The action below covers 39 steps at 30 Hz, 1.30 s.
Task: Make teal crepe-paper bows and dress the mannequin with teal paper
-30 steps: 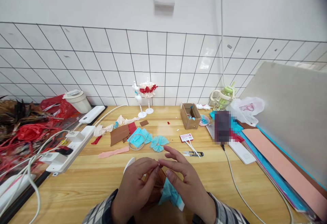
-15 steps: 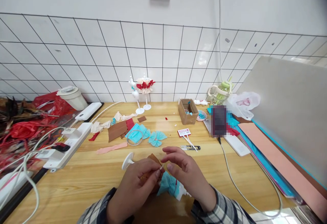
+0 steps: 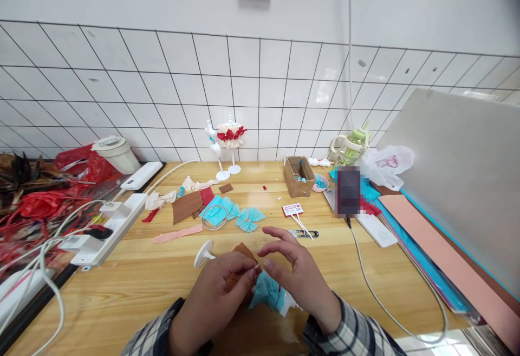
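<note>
My left hand is closed around a small white dress form lying on its side. Its round base sticks out to the left, and blue crepe material wraps the part on the right. Thumb and forefinger pinch a brown piece, with a tiny white tip showing at the fingertips. Over the blue wrapping, my right hand is open, fingers apart and holding nothing. Much of the dress form is hidden behind my hands. Thread snips lie beyond my right hand.
Blue pleated pieces, a ring and brown scraps lie ahead. Two dressed forms stand by the wall. A cardboard box, a labelled card and a cable are to the right; a power strip is left.
My right hand has lifted slightly away from my left fingertips, and its fingers have spread a little more. My left hand keeps its pinch in nearly the same place.
</note>
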{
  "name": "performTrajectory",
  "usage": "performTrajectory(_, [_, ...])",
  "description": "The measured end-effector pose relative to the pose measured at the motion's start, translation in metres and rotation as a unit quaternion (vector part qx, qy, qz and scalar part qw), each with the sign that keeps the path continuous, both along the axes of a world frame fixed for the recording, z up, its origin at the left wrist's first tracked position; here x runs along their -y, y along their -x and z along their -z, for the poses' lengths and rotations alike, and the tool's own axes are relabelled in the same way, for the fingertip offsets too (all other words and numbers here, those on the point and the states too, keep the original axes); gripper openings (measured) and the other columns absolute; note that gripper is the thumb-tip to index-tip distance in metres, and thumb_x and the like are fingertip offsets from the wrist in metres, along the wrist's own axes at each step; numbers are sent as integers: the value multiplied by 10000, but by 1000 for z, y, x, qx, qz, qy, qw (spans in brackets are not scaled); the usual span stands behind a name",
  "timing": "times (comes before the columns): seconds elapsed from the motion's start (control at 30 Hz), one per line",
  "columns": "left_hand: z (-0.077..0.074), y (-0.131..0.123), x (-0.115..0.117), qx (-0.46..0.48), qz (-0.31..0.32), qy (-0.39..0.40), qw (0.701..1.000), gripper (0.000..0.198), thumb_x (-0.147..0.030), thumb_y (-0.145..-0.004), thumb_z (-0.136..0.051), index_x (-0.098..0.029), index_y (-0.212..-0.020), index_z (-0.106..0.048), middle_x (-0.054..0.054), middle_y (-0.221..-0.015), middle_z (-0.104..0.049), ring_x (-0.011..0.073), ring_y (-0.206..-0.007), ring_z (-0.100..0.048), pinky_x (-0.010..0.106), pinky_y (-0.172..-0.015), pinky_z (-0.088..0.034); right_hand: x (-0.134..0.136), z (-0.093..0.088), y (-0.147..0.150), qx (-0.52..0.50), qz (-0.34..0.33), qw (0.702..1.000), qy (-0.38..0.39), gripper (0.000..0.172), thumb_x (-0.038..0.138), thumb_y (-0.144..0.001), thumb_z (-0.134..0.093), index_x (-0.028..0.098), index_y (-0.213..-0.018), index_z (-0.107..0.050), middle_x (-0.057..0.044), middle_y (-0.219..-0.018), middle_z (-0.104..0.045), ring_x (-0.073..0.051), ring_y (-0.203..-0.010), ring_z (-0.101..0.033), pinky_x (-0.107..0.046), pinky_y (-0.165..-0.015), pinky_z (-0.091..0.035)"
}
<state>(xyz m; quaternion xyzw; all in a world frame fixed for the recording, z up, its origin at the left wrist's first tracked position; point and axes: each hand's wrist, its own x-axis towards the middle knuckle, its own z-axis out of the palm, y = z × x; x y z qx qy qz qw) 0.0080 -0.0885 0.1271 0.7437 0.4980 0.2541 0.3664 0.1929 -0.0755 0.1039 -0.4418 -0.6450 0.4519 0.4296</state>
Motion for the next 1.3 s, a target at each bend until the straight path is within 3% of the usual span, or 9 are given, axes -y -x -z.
performTrajectory(0.17, [4,2,1,-18,7,-20,1000,272,-351,-910,-478,-233,-805,-699,3,-762,-709,151,-717,-636,239,-681,-485,-1,1,3,46,23,998,-30,55,269,-770,-682,228,-736,-697,-73,-1300,-544,-259,-1191,-522,-430,-1013,-398])
performTrajectory(0.27, [10,8,-2,-41,-20,-71,996,253,-323,-915,-471,-260,-976,-708,15,-840,-724,161,-769,-654,245,-699,-501,-7,5,-1,65,89,991,-72,73,281,-801,-655,232,-759,-689,-76,-1231,-582,-247,-1131,-553,-419,-972,-426])
performTrajectory(0.37, [15,11,-6,-60,-40,-133,988,274,-296,-910,-481,-287,-1095,-683,22,-898,-723,163,-818,-659,247,-728,-512,-14,10,-5,107,198,956,-188,93,292,-834,-630,255,-785,-701,-68,-1172,-602,-254,-1129,-532,-458,-987,-393])
performTrajectory(0.43, [17,10,-8,-60,-27,-139,988,262,-290,-914,-480,-290,-1064,-695,15,-880,-720,150,-798,-660,230,-719,-514,-16,14,-2,138,226,927,-265,81,263,-828,-637,277,-800,-711,-55,-1149,-610,-257,-1137,-516,-479,-994,-373])
performTrajectory(0.5, [19,7,-8,-62,-23,-131,989,256,-288,-923,-471,-279,-1040,-697,14,-877,-718,141,-783,-658,218,-708,-512,-14,18,5,153,211,917,-301,94,227,-812,-647,293,-815,-713,-42,-1136,-618,-252,-1123,-521,-477,-978,-385])
performTrajectory(0.57, [20,4,-7,-69,-34,-127,989,253,-284,-929,-460,-259,-1013,-697,20,-894,-715,145,-796,-656,222,-715,-509,-10,21,13,149,179,926,-298,115,205,-800,-652,298,-829,-713,-38,-1132,-623,-246,-1110,-529,-464,-959,-406])
performTrajectory(0.73, [23,5,-5,-76,-41,-123,989,254,-272,-932,-445,-238,-925,-697,16,-841,-707,145,-772,-645,237,-711,-496,-6,25,21,92,107,972,-189,99,243,-817,-648,284,-850,-732,-53,-1126,-635,-235,-1084,-555,-428,-927,-458])
performTrajectory(0.83, [25,8,-5,-72,-61,-123,988,251,-294,-926,-457,-243,-926,-703,18,-836,-709,151,-764,-645,243,-705,-496,-6,24,19,82,64,982,-156,151,257,-848,-621,303,-925,-741,-51,-1172,-627,-229,-1104,-553,-423,-952,-459])
performTrajectory(1.3, [16,5,-6,37,-76,-73,994,238,-283,-877,-514,-221,-791,-727,8,-727,-721,144,-684,-651,228,-645,-491,-2,20,16,120,60,962,-236,235,199,-825,-635,338,-993,-721,-25,-1137,-655,-216,-1065,-577,-411,-919,-478])
